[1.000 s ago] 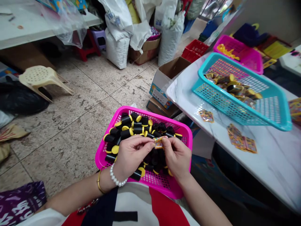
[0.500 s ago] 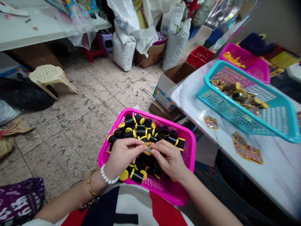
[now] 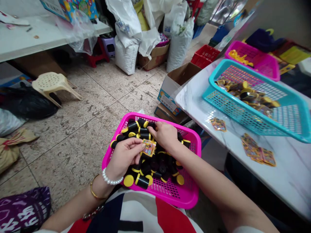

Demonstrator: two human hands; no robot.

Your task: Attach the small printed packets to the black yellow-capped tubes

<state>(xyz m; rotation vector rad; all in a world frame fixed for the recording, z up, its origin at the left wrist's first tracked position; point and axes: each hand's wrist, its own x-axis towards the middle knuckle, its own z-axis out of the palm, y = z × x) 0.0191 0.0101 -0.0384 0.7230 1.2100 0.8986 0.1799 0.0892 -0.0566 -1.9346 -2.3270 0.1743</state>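
Floor: speckled tile (image 3: 80,129), running ahead and to the left of me. Bench (image 3: 279,184), white with grey marbling, on my right. On it, a turquoise basket (image 3: 243,121) set at an angle, holding wrapped pieces with yellow ends.

Directly before me, a magenta basket (image 3: 188,197), its near rim just in front of my garment (image 3: 138,210). It is loaded with black canisters, lying in a jumble at many angles.

My right hand (image 3: 166,134) reaches across to the far part of the magenta basket, palm down, above the load. Thumb and fingertips are at one black canister (image 3: 151,124) near the far rim; I cannot tell whether this grip is closed on it, as my fingers partly hide it.

My left hand (image 3: 125,153), with a pearl bracelet (image 3: 109,179) at the wrist, is over the left half of the same basket. Its grip is pinched, thumb against fingers, on a small printed yellow packet (image 3: 149,148).

Other printed packets lie in two groups on the bench: a smaller group (image 3: 218,124) beside the turquoise basket, and a wider, overlapping group (image 3: 257,151) nearer me.

Held packet, position: caught by its left edge only. Most of it projects to the right, clear of my fingertips, printed face visible to me. It lies above the canisters and below the right hand's thumb, between my two hands.
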